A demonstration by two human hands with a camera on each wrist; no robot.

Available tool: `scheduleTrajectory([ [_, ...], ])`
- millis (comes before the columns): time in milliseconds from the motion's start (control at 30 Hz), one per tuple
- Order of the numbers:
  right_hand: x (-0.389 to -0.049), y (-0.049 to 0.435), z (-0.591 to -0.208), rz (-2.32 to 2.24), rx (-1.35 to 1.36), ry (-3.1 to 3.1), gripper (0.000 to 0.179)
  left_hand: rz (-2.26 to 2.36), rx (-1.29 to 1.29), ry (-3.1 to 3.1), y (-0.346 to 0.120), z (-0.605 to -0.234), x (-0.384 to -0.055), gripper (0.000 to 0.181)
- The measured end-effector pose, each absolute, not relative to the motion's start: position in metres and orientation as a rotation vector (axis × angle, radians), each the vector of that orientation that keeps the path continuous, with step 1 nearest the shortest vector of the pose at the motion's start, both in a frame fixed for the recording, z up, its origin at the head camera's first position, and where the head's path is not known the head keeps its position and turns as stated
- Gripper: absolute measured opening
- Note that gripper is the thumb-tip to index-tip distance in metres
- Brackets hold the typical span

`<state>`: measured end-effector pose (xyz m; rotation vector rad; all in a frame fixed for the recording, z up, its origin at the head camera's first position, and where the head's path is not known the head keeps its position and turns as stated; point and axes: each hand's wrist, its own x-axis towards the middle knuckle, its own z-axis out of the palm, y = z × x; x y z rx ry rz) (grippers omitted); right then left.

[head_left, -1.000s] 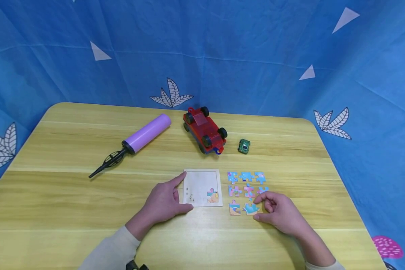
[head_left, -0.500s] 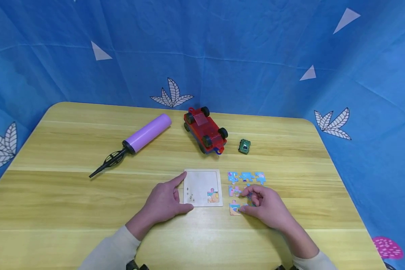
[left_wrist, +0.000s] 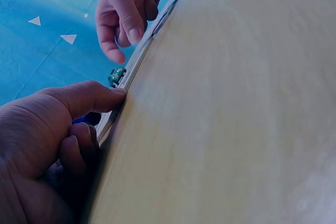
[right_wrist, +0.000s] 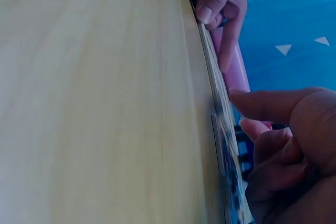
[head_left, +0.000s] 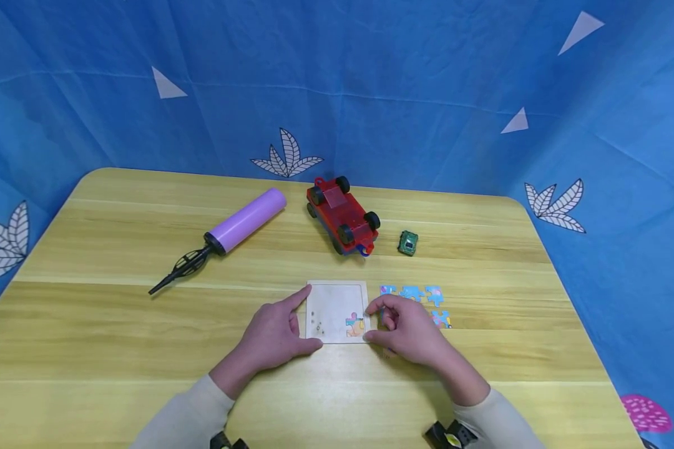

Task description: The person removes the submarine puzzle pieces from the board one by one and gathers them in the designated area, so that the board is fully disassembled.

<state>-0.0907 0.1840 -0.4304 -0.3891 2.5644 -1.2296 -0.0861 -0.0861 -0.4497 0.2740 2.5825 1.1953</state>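
Head view first: the left hand (head_left: pixel 275 337) sits at the left edge of the puzzle tray (head_left: pixel 337 298), forefinger stretched along that edge and thumb at the near left corner, so it's bracing the tray rather than gripping anything. The right hand (head_left: pixel 407 327) has come across from the loose puzzle pieces (head_left: pixel 421 293) and now sits at the tray's right edge, thumb and forefinger curled close together. A second ago it was over the bottom row of loose pieces, and the blue one it was touching then isn't visible now. It may be in the pinch, but the hand could also be hiding it, so I can't tell what it holds. One placed piece (head_left: pixel 354 325) sits in the tray just left of those fingertips. Far beyond both hands: a purple pump (head_left: pixel 233 232), a red toy car (head_left: pixel 344 216) and a small green toy (head_left: pixel 407 242).

Left wrist view: the thumb presses the tray's near edge, other fingers loosely folded. The right hand (left_wrist: pixel 127 11) hangs curled over the far end.

Right wrist view: forefinger reaches to the tray's edge, other fingers folded back; no piece is clearly visible in them. My guess is it's lining up a piece beside the placed one.
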Motion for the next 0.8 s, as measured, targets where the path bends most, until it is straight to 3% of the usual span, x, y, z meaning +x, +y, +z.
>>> scheduleTrajectory([
  [800,-0.099,0.16,-0.431,-1.038,-0.343,2.622,0.025,1.156,0.255,2.58,-0.085,-0.449,-0.087,0.103],
])
